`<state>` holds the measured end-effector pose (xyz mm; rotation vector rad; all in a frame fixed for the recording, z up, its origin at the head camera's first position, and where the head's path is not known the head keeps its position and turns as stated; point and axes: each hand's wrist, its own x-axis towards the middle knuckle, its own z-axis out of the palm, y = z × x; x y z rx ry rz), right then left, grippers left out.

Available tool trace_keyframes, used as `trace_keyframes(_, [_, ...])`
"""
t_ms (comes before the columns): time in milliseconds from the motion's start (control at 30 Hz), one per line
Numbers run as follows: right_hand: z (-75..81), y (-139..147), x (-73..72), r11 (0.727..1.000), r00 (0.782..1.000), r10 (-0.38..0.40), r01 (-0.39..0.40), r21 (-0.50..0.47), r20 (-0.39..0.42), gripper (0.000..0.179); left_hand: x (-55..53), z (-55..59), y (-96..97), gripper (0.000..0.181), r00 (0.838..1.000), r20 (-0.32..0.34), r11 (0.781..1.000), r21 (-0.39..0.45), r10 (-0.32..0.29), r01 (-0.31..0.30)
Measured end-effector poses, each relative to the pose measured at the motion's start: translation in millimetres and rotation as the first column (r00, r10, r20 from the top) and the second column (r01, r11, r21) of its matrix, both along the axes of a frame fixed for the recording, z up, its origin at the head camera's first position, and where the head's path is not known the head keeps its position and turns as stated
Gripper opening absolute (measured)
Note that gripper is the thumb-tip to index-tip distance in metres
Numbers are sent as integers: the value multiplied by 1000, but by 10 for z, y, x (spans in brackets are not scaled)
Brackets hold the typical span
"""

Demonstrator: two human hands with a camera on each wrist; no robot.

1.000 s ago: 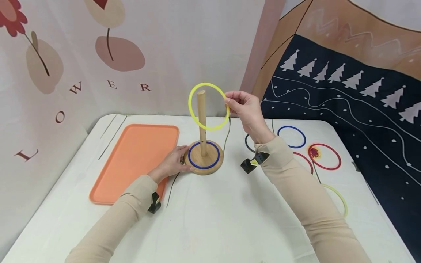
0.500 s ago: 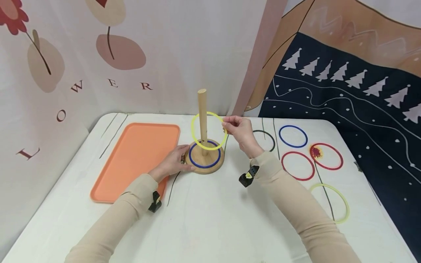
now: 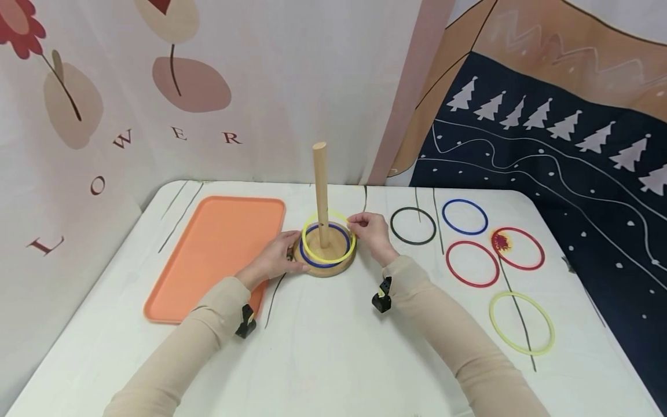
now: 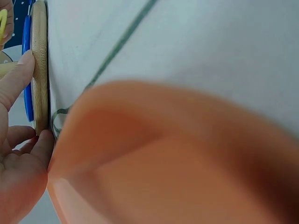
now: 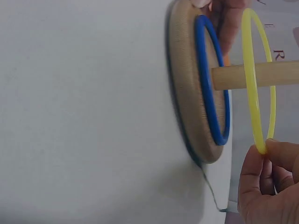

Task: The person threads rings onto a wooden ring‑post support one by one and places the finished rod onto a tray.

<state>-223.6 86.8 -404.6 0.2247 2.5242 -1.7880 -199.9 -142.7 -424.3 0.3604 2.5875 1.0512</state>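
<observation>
A wooden ring-toss stand has a round base (image 5: 184,79) and an upright peg (image 3: 320,185). My left hand (image 3: 273,256) grips the left rim of the base, thumb on top and fingers at the edge. Flat on the base lies a blue ring (image 5: 209,88), around the foot of the peg. My right hand (image 3: 371,234) pinches the right side of a yellow ring (image 5: 252,93) between thumb and fingers. That ring encircles the lower peg and, in the right wrist view, hangs above the blue one without touching it.
An orange tray (image 3: 213,260) lies left of the stand, close by the left hand. On the right of the table are a black ring (image 3: 435,231), another blue ring (image 3: 487,223), two red rings (image 3: 449,269) and a pale yellow ring (image 3: 548,324). A printed cloth hangs behind.
The right hand has lowered the yellow ring from around the peg's top to just above the base. My left hand has stayed on the base.
</observation>
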Motion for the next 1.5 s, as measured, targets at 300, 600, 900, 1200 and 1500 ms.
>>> trace_keyframes(300, [-110, -68, -7, 990, 999, -22, 26, 141, -26, 8, 10, -1, -1, 91, 1000, 0, 1000, -4, 7, -7])
trace_keyframes(600, [-115, -111, -26, 982, 999, 10, -3, 189, -38, 7, 17, -13, -2, 90, 1000, -9, 1000, -7, 14, -14])
trace_keyframes(900, [-101, -137, -45, 978, 1000, 14, -8, 209, -26, 7, 11, -20, 10, 91, 1000, -2, 1000, 5, 30, -30])
trace_keyframes(1200, [-86, -163, -43, 970, 998, 23, -9, 245, -54, 6, -4, -24, -4, 91, 1000, -6, 1000, -2, 23, -23])
trace_keyframes(1500, [-125, -177, -62, 962, 999, 13, -3, 273, -37, 6, 1, -25, -7, 90, 999, -1, 999, -7, 32, -32])
